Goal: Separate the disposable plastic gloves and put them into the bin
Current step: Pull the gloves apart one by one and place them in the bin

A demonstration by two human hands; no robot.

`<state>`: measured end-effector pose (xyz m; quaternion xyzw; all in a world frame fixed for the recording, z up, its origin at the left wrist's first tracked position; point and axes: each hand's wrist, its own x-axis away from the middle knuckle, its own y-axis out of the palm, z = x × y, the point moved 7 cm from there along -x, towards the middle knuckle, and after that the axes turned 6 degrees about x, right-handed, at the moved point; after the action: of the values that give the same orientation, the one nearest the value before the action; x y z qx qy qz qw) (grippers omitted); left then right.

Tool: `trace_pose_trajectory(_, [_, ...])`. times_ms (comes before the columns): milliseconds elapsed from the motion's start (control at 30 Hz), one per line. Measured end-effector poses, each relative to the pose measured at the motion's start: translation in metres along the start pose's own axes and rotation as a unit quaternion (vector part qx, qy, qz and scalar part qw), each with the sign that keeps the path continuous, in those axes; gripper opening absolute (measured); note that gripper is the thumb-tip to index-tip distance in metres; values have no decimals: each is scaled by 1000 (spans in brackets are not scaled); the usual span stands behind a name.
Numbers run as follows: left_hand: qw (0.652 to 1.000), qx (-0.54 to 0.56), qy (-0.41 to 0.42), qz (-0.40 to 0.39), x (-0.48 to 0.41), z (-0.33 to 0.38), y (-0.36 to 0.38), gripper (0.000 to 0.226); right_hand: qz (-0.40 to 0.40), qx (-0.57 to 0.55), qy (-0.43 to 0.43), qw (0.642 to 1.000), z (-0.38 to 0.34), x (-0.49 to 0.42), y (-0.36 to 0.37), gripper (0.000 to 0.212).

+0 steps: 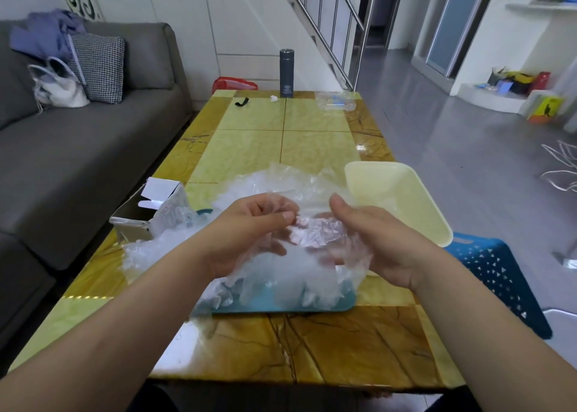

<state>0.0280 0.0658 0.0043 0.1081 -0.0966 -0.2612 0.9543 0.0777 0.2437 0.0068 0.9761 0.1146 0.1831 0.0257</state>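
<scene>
Two bare hands met over the near middle of a glossy yellow and brown marbled table (pixel 281 136), with one thin, clear, crumpled plastic glove (pixel 315 230) stretched between them. The left hand (pixel 249 224) pinched a fold of the film between thumb and curled fingertips. The right hand (pixel 374 239) held the other side with its fingers curled under the film and its thumb raised above it. The held glove hung just above a loose heap of clear plastic gloves (pixel 256 183), which spread from the table's left side across a flat teal plastic tray (pixel 281 307) lying under both hands.

A pale yellow rectangular plastic bin (pixel 402 199) sat at the table's right edge, just beyond the right hand, its open side turned towards the camera. Left of the heap an opened white cardboard box (pixel 150 211) rested on the table's left edge, its flaps up.

At the far end of the table stood a dark grey cylindrical flask (pixel 286 72), upright, with a small white wad (pixel 274 98) beside its base, a short black strap (pixel 242 101) to the left and a clear plastic packet (pixel 335 100) to the right. A blue perforated plastic stool (pixel 499 274) stood on the floor right of the table, near the bin. A grey fabric sofa (pixel 93 136) ran along the left, carrying a black-and-white checked cushion (pixel 98 66) and a white handbag (pixel 59 86).
</scene>
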Motion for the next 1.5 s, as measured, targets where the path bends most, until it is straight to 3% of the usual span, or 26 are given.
trace_pose_trajectory(133, [999, -16, -38, -11, 0, -4, 7, 42, 52, -1, -66, 996, -5, 2, -14, 26])
trace_pose_trajectory(300, [998, -55, -15, 13, -10, -5, 16, 14, 54, 20, -52, 997, 1, 8, -12, 29])
trace_pose_trajectory(400, [997, -79, 6, 18, -14, -9, 25, 12, 156, 83, -69, 982, -2, 9, -27, 24])
trace_pose_trajectory(500, [989, -116, 23, 90, -18, -10, 15, 9, 250, 239, -111, 932, -13, 16, -53, 23])
trace_pose_trajectory(633, [916, -321, 82, 227, -27, -7, -9, 14, 206, 409, -104, 883, -22, 29, -62, 33])
trace_pose_trajectory(667, [900, -366, 103, 212, -32, -7, -4, 15, 190, 433, -89, 877, -19, 29, -62, 33])
trace_pose_trajectory(733, [875, -458, 108, 112, -47, -19, 19, 30, 159, 459, -56, 872, -12, 28, -59, 28])
trace_pose_trajectory(800, [812, -579, 73, 20, -65, -42, 38, 59, 125, 453, -31, 882, -2, 27, -52, 22])
trace_pose_trajectory(867, [764, -643, 39, 16, -81, -56, 38, 68, 109, 451, -32, 885, 4, 25, -47, 21])
trace_pose_trajectory(933, [757, -651, 33, 43, -93, -60, 31, 52, 108, 447, -41, 887, 8, 25, -45, 21])
trace_pose_trajectory(1033, [778, -621, 59, 78, -97, -51, 22, 8, 111, 436, -51, 892, 11, 25, -45, 21])
trace_pose_trajectory(1267, [875, -447, 130, 133, -67, 10, 0, 20, 140, 419, -121, 889, 3, 20, -45, 16])
trace_pose_trajectory(1400, [961, -221, 73, 149, -41, 21, -24, 15, 152, 465, -197, 850, -13, 21, -27, 14])
trace_pose_trajectory(1500, [981, -120, 40, 149, -28, 17, -30, 13, 153, 467, -228, 840, -18, 21, -15, 14])
